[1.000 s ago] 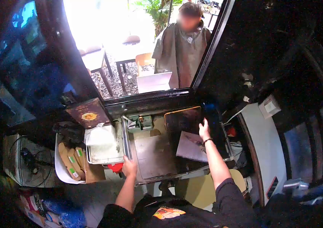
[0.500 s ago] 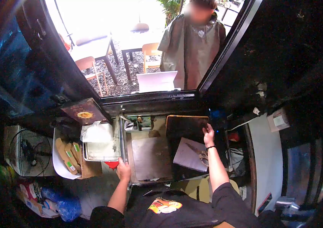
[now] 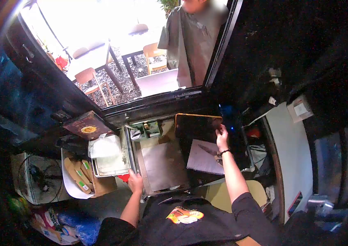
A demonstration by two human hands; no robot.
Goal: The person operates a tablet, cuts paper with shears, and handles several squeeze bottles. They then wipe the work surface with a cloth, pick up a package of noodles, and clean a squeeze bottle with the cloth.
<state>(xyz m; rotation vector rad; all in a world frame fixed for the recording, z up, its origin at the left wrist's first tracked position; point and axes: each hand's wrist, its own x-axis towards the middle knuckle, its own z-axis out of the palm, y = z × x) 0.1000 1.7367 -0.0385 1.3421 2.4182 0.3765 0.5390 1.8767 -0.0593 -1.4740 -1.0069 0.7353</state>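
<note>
My left hand [image 3: 136, 181] is closed at the front left edge of the dark-framed counter [image 3: 134, 158], beside the corner of a metal tray [image 3: 112, 173] with white paper or cloth in it. Its fingertips are partly hidden. My right hand [image 3: 222, 139], with a dark band on the wrist, is at the lower right corner of a dark tablet [image 3: 194, 126] with an orange rim. Its thumb and fingers are drawn together on the tablet's edge. Just below that hand lies a spiral notebook [image 3: 202, 162], with scissors [image 3: 210, 151] on top.
A brown sheet [image 3: 161, 164] covers the counter's middle, with a small divided box [image 3: 145, 130] behind. At left are a menu [image 3: 87, 126], a white bin [image 3: 69, 180] of cardboard pieces and a fan [image 3: 38, 178]. Outside the window stands a person in a poncho [image 3: 190, 45].
The view has shifted and tilted, so the window and the person sit farther left and higher. My right hand has moved slightly over the tablet's corner. My left hand stays at the counter edge.
</note>
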